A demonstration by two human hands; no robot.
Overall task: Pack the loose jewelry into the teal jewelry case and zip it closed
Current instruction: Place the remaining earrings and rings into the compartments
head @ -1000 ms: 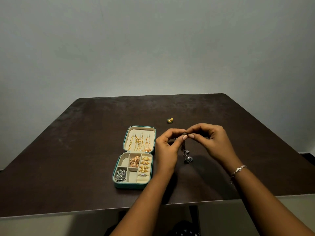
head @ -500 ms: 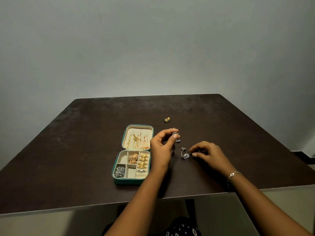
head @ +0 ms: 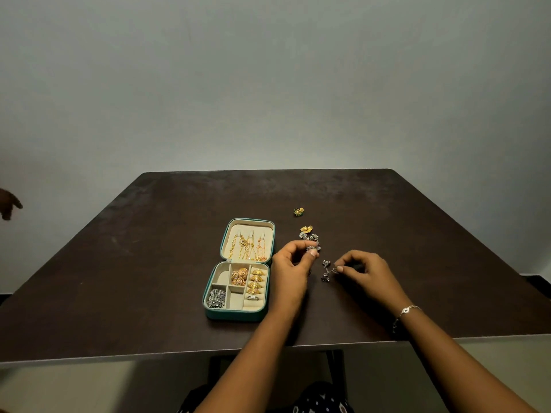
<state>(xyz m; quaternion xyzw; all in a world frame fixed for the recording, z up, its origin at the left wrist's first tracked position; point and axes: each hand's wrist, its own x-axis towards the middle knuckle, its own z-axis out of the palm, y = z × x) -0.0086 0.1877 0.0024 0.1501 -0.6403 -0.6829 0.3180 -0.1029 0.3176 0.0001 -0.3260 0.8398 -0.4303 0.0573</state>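
Note:
The teal jewelry case [head: 235, 314] lies open on the dark table [head: 149, 263]. Gold chains hang in its lid; rings, gold earrings and silver pieces fill its compartments. Just right of the case, my left hand [head: 290, 263] pinches a small silver earring [head: 313, 248] at its fingertips. My right hand [head: 366, 271] pinches another silver earring [head: 327, 271] that rests on the table. A gold and silver earring cluster [head: 307, 232] lies beyond my left hand. A small gold and green earring [head: 298, 211] lies farther back.
The table's near edge runs below my forearms. A silver bracelet [head: 407, 311] sits on my right wrist. A dark object [head: 9, 205] shows at the far left edge of the view. A plain wall stands behind the table.
My hands, together at first on one silver piece, have parted. The right hand dropped to the table with one earring; the left hand keeps the other near the case.

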